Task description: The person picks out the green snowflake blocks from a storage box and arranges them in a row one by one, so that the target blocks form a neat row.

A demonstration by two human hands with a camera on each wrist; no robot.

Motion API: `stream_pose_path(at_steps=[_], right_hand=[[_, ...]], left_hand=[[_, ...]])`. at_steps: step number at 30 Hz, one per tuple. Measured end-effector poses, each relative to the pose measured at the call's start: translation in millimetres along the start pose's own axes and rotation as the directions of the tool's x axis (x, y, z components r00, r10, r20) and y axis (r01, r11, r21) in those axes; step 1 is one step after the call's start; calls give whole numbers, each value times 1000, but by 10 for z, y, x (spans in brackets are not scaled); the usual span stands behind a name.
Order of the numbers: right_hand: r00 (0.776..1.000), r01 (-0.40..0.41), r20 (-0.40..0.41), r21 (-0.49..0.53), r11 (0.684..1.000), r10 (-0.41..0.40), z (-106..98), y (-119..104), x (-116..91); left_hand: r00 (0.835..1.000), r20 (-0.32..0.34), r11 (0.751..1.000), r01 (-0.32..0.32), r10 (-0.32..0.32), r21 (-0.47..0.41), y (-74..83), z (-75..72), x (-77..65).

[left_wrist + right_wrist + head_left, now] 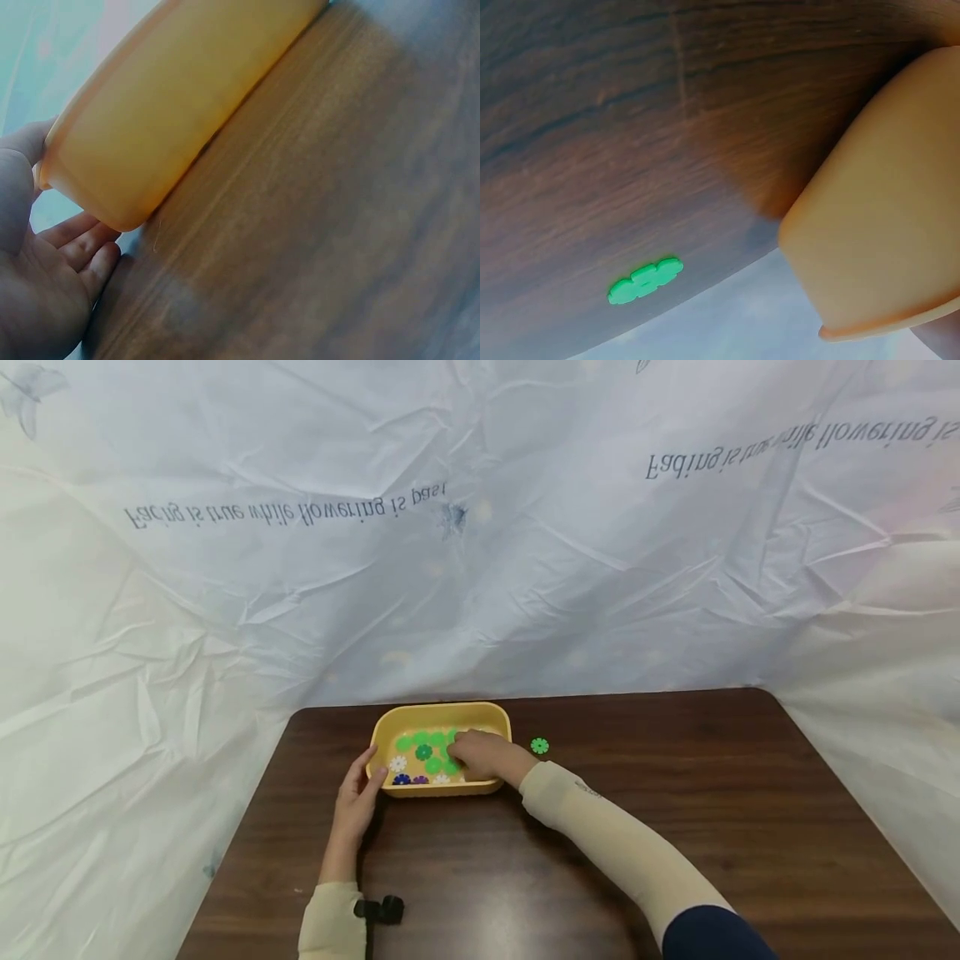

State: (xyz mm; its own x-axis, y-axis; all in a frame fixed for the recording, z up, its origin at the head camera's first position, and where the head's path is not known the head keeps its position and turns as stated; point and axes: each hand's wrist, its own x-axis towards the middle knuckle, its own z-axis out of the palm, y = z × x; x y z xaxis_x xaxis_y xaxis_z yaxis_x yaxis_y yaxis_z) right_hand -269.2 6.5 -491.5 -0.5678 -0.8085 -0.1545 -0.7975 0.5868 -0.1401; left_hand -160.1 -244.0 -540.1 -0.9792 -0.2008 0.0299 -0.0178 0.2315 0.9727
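Left hand (354,803) of the person I follow from afar holds the yellow tray (442,717) at its left end, thumb at the near-left rim and fingers along the outside; the right hand (486,755) reaches over the right rim, fingers bent down among the pieces; its fingertips are hidden from me, so I cannot tell whether they pinch one. The tray sits upright toward the far edge of the brown table (675,760); inside, light green pieces (433,765) spread around the middle, with a dark green piece (424,752) among them, a white piece (398,763) to the left, and a dark blue piece (402,779) beside a purple piece (421,781) at the near wall; a loose green piece (539,746) lies on the table, right of the tray and apart from it.

I judge the step to be a reach among thin, flower-shaped pieces; I would keep the left hold firm, so the tray neither slides nor tips; I would bring the right fingertips in steeply and take a piece by its notched edge, since flat ones could skid into their neighbours.
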Motion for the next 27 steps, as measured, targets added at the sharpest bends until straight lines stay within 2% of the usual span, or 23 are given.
stream_pose_path(at_steps=[3,7,16,20,27], right_hand=[[1000,12,3,40,999,-12,-21,-20,-25],[1000,15,4,98,995,-15,-57,-47,-57],[998,-54,26,69,996,52,-119,-49,-30],[998,-56,40,74,996,53,-105,-32,-15],[998,-51,26,56,997,50,-37,-17,-16]], left_hand=[[1000,-13,1000,-12,12,11,-74,-3,-11],[999,-28,1000,-20,21,7,-85,-10,-28],[1000,-16,1000,-10,10,22,39,-10,11],[1000,-11,1000,6,-6,9,76,4,12],[1000,-17,1000,-22,22,15,-51,3,6]])
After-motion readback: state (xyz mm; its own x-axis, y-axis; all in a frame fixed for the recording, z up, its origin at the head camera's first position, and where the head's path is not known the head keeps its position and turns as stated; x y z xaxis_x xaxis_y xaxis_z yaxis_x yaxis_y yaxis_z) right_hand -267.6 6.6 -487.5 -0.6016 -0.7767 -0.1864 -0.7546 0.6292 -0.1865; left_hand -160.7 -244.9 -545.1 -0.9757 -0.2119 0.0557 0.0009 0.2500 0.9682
